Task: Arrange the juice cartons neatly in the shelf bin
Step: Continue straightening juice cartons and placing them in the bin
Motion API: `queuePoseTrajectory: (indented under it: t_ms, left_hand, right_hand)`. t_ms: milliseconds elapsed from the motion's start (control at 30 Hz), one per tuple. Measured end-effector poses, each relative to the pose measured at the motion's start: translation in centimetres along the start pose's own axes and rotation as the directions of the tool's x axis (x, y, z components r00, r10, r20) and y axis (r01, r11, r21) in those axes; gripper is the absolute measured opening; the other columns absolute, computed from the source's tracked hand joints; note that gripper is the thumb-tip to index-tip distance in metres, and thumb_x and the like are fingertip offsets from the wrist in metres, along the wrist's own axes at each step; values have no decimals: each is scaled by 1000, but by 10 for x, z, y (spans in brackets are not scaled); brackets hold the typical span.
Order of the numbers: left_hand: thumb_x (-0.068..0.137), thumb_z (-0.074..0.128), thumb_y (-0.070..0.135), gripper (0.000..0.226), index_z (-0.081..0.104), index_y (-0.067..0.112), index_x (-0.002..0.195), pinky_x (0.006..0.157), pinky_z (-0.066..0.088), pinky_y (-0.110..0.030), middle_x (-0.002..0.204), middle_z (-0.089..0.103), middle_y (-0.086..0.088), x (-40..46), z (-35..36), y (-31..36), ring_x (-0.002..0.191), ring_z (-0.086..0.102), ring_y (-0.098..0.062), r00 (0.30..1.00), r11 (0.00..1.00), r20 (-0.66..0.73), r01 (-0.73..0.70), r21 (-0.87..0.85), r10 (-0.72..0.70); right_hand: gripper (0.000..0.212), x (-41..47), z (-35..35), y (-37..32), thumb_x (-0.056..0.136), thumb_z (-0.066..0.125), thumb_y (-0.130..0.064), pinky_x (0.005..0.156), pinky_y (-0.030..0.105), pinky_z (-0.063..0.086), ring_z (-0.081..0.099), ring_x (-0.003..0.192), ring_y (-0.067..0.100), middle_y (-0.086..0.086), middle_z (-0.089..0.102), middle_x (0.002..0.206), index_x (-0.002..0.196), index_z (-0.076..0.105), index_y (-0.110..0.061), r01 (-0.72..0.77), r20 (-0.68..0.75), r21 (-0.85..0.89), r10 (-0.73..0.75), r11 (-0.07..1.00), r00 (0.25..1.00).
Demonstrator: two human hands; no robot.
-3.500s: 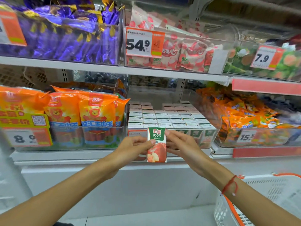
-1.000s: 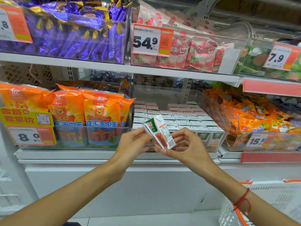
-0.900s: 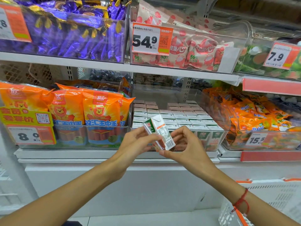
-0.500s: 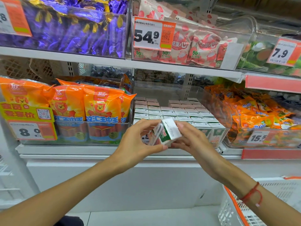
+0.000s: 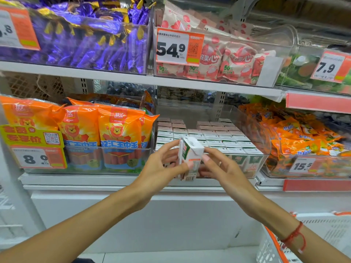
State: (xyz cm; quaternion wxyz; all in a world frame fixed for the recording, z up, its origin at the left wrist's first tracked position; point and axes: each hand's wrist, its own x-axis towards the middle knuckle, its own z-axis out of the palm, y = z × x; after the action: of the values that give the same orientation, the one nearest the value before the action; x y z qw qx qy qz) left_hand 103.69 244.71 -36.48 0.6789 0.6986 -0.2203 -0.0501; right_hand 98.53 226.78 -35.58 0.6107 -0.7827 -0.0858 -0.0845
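Shop shelf ahead of me, with rows of cartons in the clear shelf bin (image 5: pixel 265 149). My left hand (image 5: pixel 161 168) and right hand (image 5: pixel 221 168) both pinch one juice carton (image 5: pixel 190 156), upright, just before the bin's front.

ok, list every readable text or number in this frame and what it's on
"54.9": price tag on the pink candy bin.
"7.9": tag on the upper right bin.
"15.": tag on the lower right bin; last digit unclear.
"8": tag under the orange sausage packs; second digit blurred.
"50%": pink candy bags.
Juice carton print, QR codes, small tag print: too blurred.
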Motion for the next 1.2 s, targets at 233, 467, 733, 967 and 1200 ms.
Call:
queuePoseTrajectory:
  t_ms: [233,467,733,967,1200]
  left_hand:
    - [82,69,38,47,56,32,127,80,58,-26,108,74,2,0,-3,8,100,71,-15,955,879,158,293,-376,-251]
    - [79,70,40,46,61,29,122,69,59,-25,100,76,-5,0,0,8,94,73,-19,924,817,171,382,-433,-342]
    - [88,65,39,30,67,22,112,67,60,-28,99,75,-17,5,4,10,94,73,-25,905,735,202,423,-531,-375]
    - [86,65,48,48,60,19,124,66,61,-32,99,74,-18,5,2,12,91,74,-25,855,645,268,512,-567,-444]
    - [97,54,23,46,43,31,141,92,56,-36,115,72,-2,7,9,10,106,69,-19,975,916,182,186,-355,-128]
  right_hand:
    - [32,0,1,-4,85,63,-38,78,15,53,67,100,5,-15,71,110,117,65,-40,41,20,-40,-40,998,999]
    - [36,0,1,-9,74,64,-48,75,14,54,69,94,3,-15,73,100,109,70,-39,-45,-24,8,45,999,999]
    - [60,-2,3,-15,64,64,-66,92,31,55,68,101,5,-11,69,113,118,64,-41,-134,19,76,133,988,991]
    - [29,1,-1,-16,76,69,-51,71,15,55,71,91,5,-10,73,101,104,74,-41,-77,-33,17,78,997,996]
    - [47,-1,1,-10,70,72,-51,81,23,57,69,99,5,-10,73,108,113,66,-33,-168,47,124,164,978,985]
